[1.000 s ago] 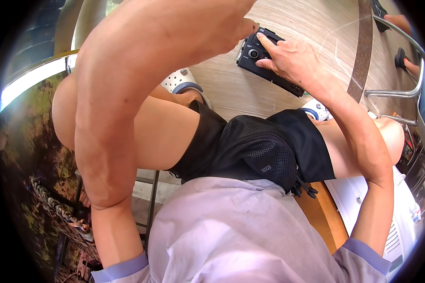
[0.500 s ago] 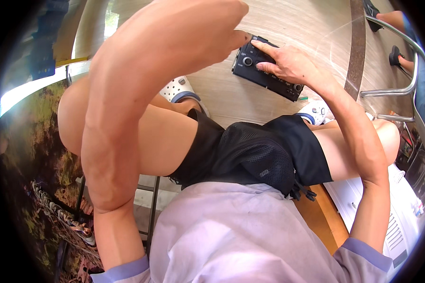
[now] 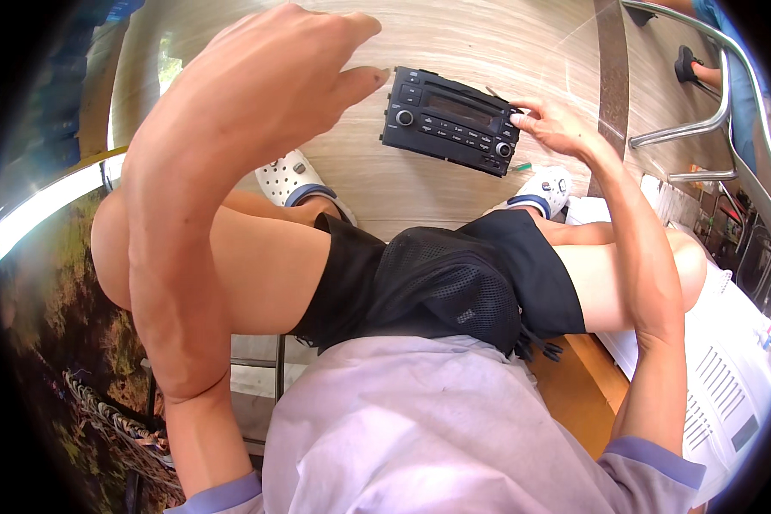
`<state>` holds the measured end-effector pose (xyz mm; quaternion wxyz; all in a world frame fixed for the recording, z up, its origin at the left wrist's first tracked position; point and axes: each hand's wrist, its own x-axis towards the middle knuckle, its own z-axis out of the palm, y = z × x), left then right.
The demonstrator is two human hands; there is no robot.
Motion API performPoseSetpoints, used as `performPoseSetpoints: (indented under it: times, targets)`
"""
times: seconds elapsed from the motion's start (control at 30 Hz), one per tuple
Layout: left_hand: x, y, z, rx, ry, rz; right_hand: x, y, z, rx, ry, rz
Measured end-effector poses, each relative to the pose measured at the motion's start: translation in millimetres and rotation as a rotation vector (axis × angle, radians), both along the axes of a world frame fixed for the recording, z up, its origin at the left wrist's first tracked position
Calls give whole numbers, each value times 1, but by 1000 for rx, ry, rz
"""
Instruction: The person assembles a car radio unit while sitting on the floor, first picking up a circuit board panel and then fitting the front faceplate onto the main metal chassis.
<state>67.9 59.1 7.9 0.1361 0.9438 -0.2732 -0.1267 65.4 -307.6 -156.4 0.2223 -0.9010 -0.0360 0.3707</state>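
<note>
A black car stereo (image 3: 454,124) with a dark display strip, rows of buttons and two round knobs lies on the floor in front of me, tilted down to the right. My right hand (image 3: 557,128) grips its right end, with the thumb on the front panel and the index finger along the edge. The other right-hand fingers are curled and partly hidden. My left hand (image 3: 317,68) hovers off the stereo's left end, thumb and index finger apart, with nothing between them. Its remaining fingers are hidden behind the back of the hand.
My feet in white clogs (image 3: 291,178) rest on the wood-look floor (image 3: 394,201), short of the stereo. A small green piece (image 3: 523,167) lies by its right corner. A metal chair frame (image 3: 681,140) and another person's leg stand at right. A white vented case (image 3: 715,394) is beside my right thigh.
My left hand has come off the stereo and moved left. The right hand has slid from its front panel to its right end. The stereo appears further left, as the view has shifted.
</note>
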Motion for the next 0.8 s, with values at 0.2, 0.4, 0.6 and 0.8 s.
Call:
performPoseSetpoints:
  times: [0.2,0.4,0.6,0.8]
  targets:
    - [-3,-2,6,21,-29,-14,-14,0,-9,162,193,-360]
    - [-6,-6,-3,44,-106,-55,-16,-4,-20,227,189,-476]
    - [-9,-3,-4,59,-79,-54,-12,-7,-31,205,106,-416]
    - [-15,-1,-1,103,-37,-30,-10,-3,-26,205,134,-418]
